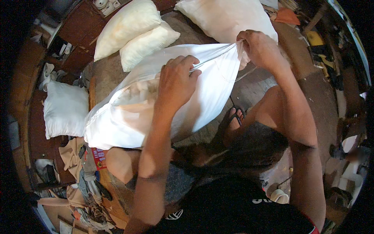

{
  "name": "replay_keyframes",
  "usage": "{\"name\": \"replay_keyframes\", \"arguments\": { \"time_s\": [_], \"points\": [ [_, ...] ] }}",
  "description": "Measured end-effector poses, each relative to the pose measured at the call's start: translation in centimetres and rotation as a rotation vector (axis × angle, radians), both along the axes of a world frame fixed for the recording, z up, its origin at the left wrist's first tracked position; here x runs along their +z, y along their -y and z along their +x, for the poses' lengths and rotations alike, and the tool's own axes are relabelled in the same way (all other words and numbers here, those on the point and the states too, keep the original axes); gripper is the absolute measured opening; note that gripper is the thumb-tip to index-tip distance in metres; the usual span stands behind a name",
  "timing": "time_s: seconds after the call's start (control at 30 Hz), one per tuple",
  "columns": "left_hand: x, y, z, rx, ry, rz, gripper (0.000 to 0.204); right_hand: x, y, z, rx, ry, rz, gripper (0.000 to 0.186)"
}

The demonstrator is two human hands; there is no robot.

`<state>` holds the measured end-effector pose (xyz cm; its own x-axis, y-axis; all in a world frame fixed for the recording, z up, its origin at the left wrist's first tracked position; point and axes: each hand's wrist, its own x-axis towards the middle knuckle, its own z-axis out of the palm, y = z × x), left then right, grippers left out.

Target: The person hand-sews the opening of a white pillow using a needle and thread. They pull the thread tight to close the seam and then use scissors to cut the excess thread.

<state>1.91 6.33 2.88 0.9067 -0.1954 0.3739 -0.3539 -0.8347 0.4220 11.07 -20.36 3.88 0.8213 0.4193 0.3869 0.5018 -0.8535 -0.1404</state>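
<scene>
A large white cloth pillowcase (206,103) lies slantwise across my lap and the floor in front of me, stuffing showing faintly through its thin fabric. At its far right corner, my right hand (259,48) pinches the gathered cloth between thumb and fingers and draws the edge taut. My left hand (177,84) is on the upper side of the pillowcase, the cloth edge running between its thumb and forefinger. The left forearm hides part of the cloth behind it.
Two cream pillows (126,29) overlap at the far left. A larger white pillow (230,17) lies beyond my right hand, and a small white pillow (66,109) sits left. Cloth scraps (83,195) are heaped at lower left. A white roll (279,196) is near my right elbow.
</scene>
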Motion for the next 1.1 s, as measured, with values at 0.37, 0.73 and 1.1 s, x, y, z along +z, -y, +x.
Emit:
{"name": "replay_keyframes", "arguments": {
  "time_s": [0.37, 0.73, 1.1],
  "points": [
    [5.0, -10.5, -1.8, 0.047, -0.131, 0.311, 0.028, 0.9, 0.8, -0.2, -0.033, -0.007, 0.166, 0.019],
    [3.3, -15.9, -7.3, 0.262, -0.226, -0.048, 0.025, 0.5, 1.6, -0.5, -0.051, -0.120, 0.181, 0.020],
    [3.5, -17.0, -7.4, 0.220, -0.249, -0.183, 0.033, 1.7, 1.6, 0.4, -0.058, -0.024, 0.071, 0.024]
  ]
}}
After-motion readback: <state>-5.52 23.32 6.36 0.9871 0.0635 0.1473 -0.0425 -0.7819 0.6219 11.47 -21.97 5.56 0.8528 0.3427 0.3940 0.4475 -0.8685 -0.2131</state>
